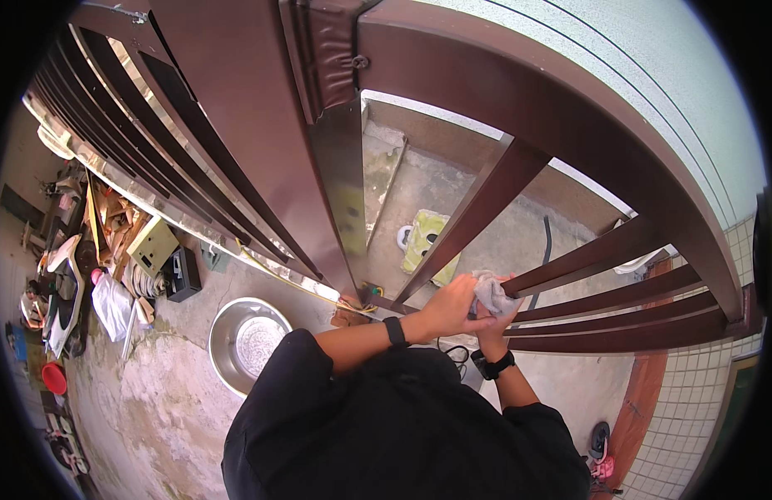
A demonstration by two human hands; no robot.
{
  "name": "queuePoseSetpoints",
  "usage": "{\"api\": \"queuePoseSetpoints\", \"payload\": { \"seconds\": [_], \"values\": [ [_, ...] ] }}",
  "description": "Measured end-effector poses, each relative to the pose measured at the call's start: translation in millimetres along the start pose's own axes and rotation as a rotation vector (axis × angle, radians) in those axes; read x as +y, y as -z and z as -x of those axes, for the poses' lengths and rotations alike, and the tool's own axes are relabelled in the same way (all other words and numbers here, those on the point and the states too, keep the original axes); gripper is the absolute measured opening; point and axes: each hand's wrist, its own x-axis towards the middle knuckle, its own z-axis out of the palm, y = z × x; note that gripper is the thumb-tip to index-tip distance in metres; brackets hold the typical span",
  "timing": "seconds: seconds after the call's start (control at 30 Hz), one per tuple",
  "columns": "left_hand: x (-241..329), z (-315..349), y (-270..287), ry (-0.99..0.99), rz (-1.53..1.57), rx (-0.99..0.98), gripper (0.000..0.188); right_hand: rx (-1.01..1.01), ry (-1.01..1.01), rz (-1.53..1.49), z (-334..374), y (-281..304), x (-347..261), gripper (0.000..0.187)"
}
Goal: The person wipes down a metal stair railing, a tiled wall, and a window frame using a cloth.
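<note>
A grey cloth (489, 292) is bunched against one of the brown metal bars (586, 254) of a railing. My left hand (449, 305) is closed on the cloth from the left side. My right hand (494, 323) grips it from below and to the right, with the fingers close to the bar. How far the cloth wraps round the bar is hidden by my hands. The bars run from a thick brown top rail (519, 67) down past my hands.
A wide brown post (252, 125) rises at the left of the bars. A metal basin (227, 333) with liquid stands on the floor to my left. Beyond the bars lies a yellow-green patterned item (427, 244). Piled clutter, including a white bag (112, 306), fills the far left.
</note>
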Motion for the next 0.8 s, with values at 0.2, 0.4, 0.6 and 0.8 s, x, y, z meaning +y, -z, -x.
{"api": "queuePoseSetpoints", "payload": {
  "seconds": [0.2,0.4,0.6,0.8],
  "values": [
    [1.5,20.7,15.3,0.197,0.113,-0.323,0.056,0.122,-0.154,0.285,22.5,-1.9,-16.6,0.074],
    [20.1,40.5,52.0,0.171,0.145,-0.386,0.053,0.19,0.053,0.574,50.8,-32.1,-76.9,0.084],
    [41.3,61.4,124.9,-0.104,0.104,-0.142,0.06,-0.089,0.446,0.591,48.3,-74.9,-133.4,0.088],
    [31.4,71.9,166.6,-0.146,0.085,0.313,0.059,-0.135,0.641,0.612,23.8,-131.1,-126.3,0.075]
  ]
}}
